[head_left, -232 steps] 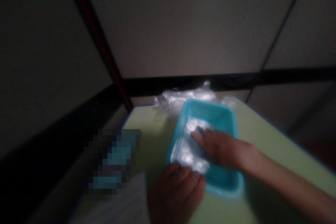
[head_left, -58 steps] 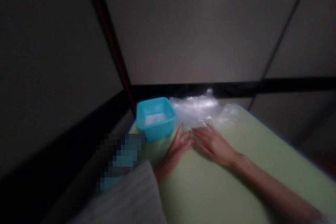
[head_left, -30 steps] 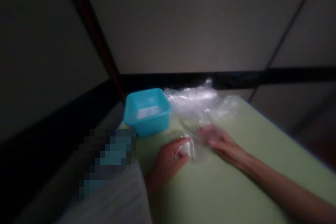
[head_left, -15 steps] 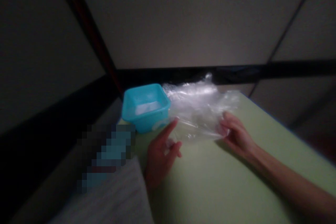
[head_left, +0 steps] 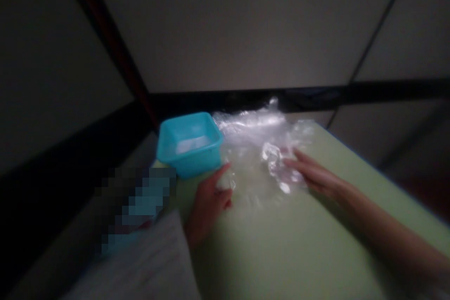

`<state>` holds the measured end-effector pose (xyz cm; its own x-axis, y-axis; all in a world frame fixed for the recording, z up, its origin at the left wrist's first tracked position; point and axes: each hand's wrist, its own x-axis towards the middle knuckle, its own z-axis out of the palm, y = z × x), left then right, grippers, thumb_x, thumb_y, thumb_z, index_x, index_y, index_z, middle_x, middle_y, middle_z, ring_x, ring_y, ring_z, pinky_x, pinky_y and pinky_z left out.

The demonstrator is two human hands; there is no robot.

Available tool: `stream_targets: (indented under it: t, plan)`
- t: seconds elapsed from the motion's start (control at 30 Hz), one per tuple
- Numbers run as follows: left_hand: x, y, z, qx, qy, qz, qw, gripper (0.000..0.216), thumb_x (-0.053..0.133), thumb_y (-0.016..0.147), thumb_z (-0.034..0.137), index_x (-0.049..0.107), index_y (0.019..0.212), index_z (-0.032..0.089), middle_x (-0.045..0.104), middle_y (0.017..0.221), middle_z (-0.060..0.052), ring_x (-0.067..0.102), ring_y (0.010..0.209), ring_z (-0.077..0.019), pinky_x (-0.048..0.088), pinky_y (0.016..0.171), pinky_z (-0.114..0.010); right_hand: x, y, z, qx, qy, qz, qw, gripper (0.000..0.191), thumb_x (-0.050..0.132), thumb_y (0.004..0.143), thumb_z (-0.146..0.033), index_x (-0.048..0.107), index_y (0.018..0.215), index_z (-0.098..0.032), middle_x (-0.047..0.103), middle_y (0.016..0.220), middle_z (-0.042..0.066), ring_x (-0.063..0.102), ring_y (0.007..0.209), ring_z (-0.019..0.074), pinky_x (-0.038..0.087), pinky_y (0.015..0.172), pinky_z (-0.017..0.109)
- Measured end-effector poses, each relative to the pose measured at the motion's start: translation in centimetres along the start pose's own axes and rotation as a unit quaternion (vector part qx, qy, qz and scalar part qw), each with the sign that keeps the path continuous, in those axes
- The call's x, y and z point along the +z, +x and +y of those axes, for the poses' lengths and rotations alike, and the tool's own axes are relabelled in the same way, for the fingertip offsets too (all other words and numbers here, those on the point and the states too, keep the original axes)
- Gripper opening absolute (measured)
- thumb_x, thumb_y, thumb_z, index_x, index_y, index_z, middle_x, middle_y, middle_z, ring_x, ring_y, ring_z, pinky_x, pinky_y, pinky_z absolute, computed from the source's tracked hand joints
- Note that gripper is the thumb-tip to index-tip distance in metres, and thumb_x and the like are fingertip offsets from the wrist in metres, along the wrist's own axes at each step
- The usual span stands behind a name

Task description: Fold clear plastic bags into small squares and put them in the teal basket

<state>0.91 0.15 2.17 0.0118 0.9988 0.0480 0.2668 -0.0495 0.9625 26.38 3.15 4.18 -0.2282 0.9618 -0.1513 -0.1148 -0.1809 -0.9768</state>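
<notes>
A crumpled sheet of clear plastic (head_left: pixel 253 126), perhaps a bag, is spread over the green table. My right hand (head_left: pixel 312 171) holds a bunched, shiny fold of it near its right side, fingers stretched over the film. At the plastic's left edge is my left hand (head_left: pixel 209 199), its thumb and forefinger apart in a C shape. Between them shows something pale (head_left: pixel 225 180), too blurred to name. Just beyond the left hand stands a turquoise plastic basket (head_left: pixel 190 158) with a whitish patch on its inside bottom.
The light green table (head_left: pixel 274 248) runs up to a pale panelled wall (head_left: pixel 225 28) with a dark band along it. A grey-white cloth or paper (head_left: pixel 147 267) lies at the lower left, beside a pixelated patch. The table's right edge slopes away toward the lower right.
The near part of the plastic, pulled taut between the hands before, now lies looser and bunched at my right hand. The view has shifted slightly, and the basket appears further left.
</notes>
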Motion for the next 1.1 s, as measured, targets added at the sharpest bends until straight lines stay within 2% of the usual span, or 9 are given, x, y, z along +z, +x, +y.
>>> stream_targets:
  t: [0.1,0.2,0.3,0.43,0.53,0.63,0.73,0.87,1.1]
  plan:
    - [0.2,0.6,-0.9,-0.033,0.042,-0.029,0.998,0.065,0.048,0.062,0.007,0.052,0.127,0.009,0.045,0.038,0.009,0.040,0.035,-0.0082,0.033,0.038,-0.017,-0.3,0.5,0.6,-0.001,-0.002,-0.007,1.000,0.052,0.067,0.074,-0.035,0.041,0.119,-0.025,0.068,0.093,0.005,0.066,0.067,0.0155,0.052,0.054,0.026]
    - [0.4,0.7,-1.2,0.012,0.092,-0.024,0.995,0.064,0.046,0.059,0.004,0.055,0.123,0.012,0.054,0.052,0.006,0.041,0.038,-0.0077,0.036,0.040,-0.019,-0.9,0.9,0.9,-0.011,-0.050,-0.005,0.999,0.066,0.071,0.068,-0.031,0.034,0.123,-0.023,0.068,0.091,0.006,0.064,0.065,0.0144,0.051,0.055,0.026]
    - [0.3,0.4,-1.1,0.168,0.167,0.070,0.969,0.056,0.051,0.058,0.004,0.058,0.112,0.015,0.060,0.093,-0.004,0.050,0.057,-0.0102,0.046,0.053,-0.024,-1.4,1.0,1.0,-0.041,-0.124,-0.016,0.991,0.077,0.072,0.059,-0.022,0.030,0.123,-0.020,0.064,0.081,0.002,0.061,0.063,0.0146,0.047,0.051,0.024]
    - [-0.2,-1.0,-0.5,0.414,0.278,0.149,0.854,0.033,0.055,0.071,0.005,0.059,0.101,0.020,0.058,0.107,-0.006,0.055,0.092,-0.0193,0.046,0.081,-0.035,-1.5,1.0,1.4,-0.099,-0.247,-0.016,0.964,0.069,0.064,0.062,-0.022,0.030,0.123,-0.019,0.059,0.079,0.000,0.055,0.057,0.0122,0.041,0.045,0.022]
    - [0.1,-2.4,0.0,0.517,0.318,-0.021,0.794,0.027,0.048,0.080,0.005,0.060,0.099,0.021,0.065,0.104,-0.003,0.057,0.097,-0.0167,0.043,0.089,-0.032,-1.2,0.9,1.6,-0.147,-0.351,0.001,0.925,0.060,0.058,0.069,-0.022,0.032,0.123,-0.018,0.060,0.081,0.002,0.052,0.053,0.0111,0.039,0.045,0.022]
    - [0.8,-3.3,0.2,0.476,0.349,-0.216,0.777,0.033,0.046,0.087,0.015,0.054,0.118,0.016,0.056,0.127,-0.007,0.048,0.119,-0.0181,0.037,0.101,-0.032,-1.0,0.8,1.7,-0.175,-0.417,0.011,0.892,0.055,0.054,0.073,-0.019,0.035,0.124,-0.017,0.062,0.078,0.003,0.054,0.057,0.0132,0.042,0.050,0.024]
    - [1.2,-3.3,0.3,0.411,0.360,-0.334,0.768,0.047,0.051,0.087,0.029,0.043,0.131,0.014,0.041,0.141,-0.010,0.035,0.132,-0.0208,0.029,0.109,-0.035,-1.1,0.9,1.7,-0.183,-0.447,0.023,0.875,0.055,0.052,0.073,-0.016,0.035,0.126,-0.016,0.063,0.077,0.003,0.056,0.058,0.0141,0.043,0.053,0.024]
    - [1.0,-2.7,0.4,0.379,0.342,-0.406,0.758,0.059,0.051,0.087,0.038,0.033,0.139,0.015,0.035,0.144,-0.011,0.029,0.135,-0.0223,0.025,0.111,-0.038,-1.6,1.0,1.8,-0.198,-0.513,0.056,0.833,0.058,0.051,0.072,-0.012,0.036,0.128,-0.017,0.065,0.078,0.002,0.058,0.060,0.0147,0.043,0.055,0.025]
    - [0.8,-2.6,0.1,0.390,0.345,-0.412,0.747,0.057,0.046,0.090,0.042,0.034,0.139,0.015,0.033,0.145,-0.011,0.025,0.136,-0.0238,0.018,0.113,-0.041,-2.9,1.2,1.8,-0.216,-0.626,0.164,0.732,0.050,0.049,0.074,-0.010,0.045,0.123,-0.018,0.067,0.089,0.007,0.061,0.074,0.0228,0.047,0.062,0.032]
